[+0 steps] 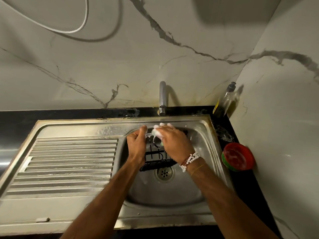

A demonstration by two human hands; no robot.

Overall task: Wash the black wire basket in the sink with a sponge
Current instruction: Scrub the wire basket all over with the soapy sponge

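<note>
1. While it stands tilted in the sink (198,128), the black wire basket (156,158) has its near edge resting just beside the drain (164,173) and its far end raised toward the tap (162,98).
2. Left hand (137,145) is clenched round the basket's left side, steadying it.
3. Right hand (174,140) grips a foamy sponge (159,135) and presses it against the far, upper wires — suds cover the fingertips.
4. Judged risk: soapy wires are slick, so a hard stroke could twist the basket out of the left hand's hold and drop it clattering into the basin.
5. Thin wires may also snag the sponge or nip a finger.
6. On the table to the right, the red dish (239,156) and the soap bottle (226,100) sit near the rim — a wide elbow swing could knock them.
</note>
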